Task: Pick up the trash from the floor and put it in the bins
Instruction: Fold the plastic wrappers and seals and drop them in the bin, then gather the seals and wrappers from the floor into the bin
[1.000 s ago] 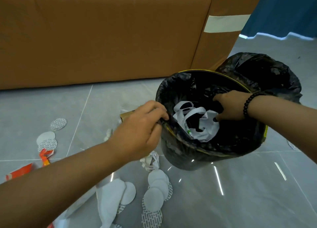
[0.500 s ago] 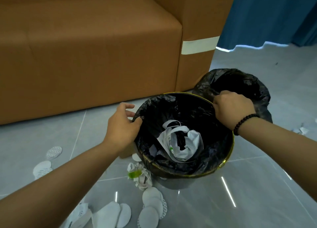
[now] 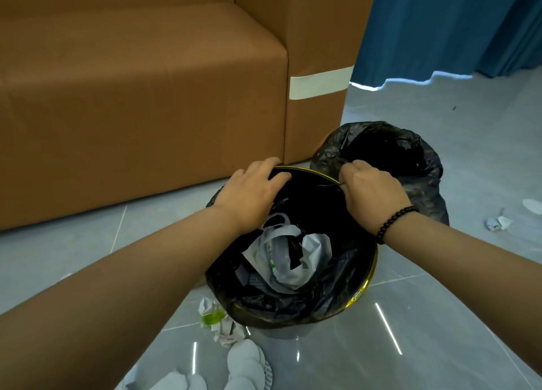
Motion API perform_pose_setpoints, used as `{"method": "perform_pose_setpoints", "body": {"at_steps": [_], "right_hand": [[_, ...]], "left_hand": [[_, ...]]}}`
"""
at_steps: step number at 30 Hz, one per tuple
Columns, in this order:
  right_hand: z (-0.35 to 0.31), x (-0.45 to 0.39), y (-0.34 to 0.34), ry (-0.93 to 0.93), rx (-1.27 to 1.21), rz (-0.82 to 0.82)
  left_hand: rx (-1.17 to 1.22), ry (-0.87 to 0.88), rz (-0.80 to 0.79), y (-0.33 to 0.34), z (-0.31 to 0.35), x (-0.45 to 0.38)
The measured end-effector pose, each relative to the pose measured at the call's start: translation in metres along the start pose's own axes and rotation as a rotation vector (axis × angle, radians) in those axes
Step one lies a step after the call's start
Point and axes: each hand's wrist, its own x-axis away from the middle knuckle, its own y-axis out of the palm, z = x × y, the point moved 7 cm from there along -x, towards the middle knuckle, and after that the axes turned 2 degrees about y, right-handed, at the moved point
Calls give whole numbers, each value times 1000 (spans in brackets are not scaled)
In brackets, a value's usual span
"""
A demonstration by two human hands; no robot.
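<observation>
A round bin [image 3: 368, 281] with a gold rim and a black liner stands on the grey floor in front of me. White plastic bags [image 3: 289, 253] lie inside it. My left hand [image 3: 250, 194] rests over the far left rim, fingers spread on the liner edge. At the far right rim my right hand [image 3: 371, 191], with a bead bracelet on the wrist, pinches the black liner. A second bin [image 3: 410, 155] lined in black stands just behind. Crumpled paper with a green scrap [image 3: 218, 320] and white paper discs [image 3: 246, 363] lie on the floor by the near bin.
A brown sofa [image 3: 146, 96] with a strip of pale tape fills the left and back. Blue curtains [image 3: 440, 26] hang at the right. More crumpled paper [image 3: 497, 222] lies on the floor at the far right.
Both hands have moved along the rim to its far side, the left from the left edge toward the back. The view has shifted, showing more of the sofa and the curtain.
</observation>
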Motion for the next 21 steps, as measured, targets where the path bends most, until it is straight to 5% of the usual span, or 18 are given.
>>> {"method": "perform_pose_setpoints", "body": {"at_steps": [3,5,10,13,16,21], "right_hand": [[40,3,-6,293,-498,88],[61,7,-1,481,-702,91],[80,14,9,678,-935,-20],[78,14,16,721,-1031,-75],[73,9,17,665,-985,-61],[41,15,12,324,-530,-93]], "left_hand": [[13,-76,-16,12,-13,-17],[189,-126,139,8,-25,-16],[346,-269,295,2,-45,-7],[343,-137,242,-2,-36,-4],[183,-5,88,9,-31,1],[403,-145,307,-1,-48,1]]}}
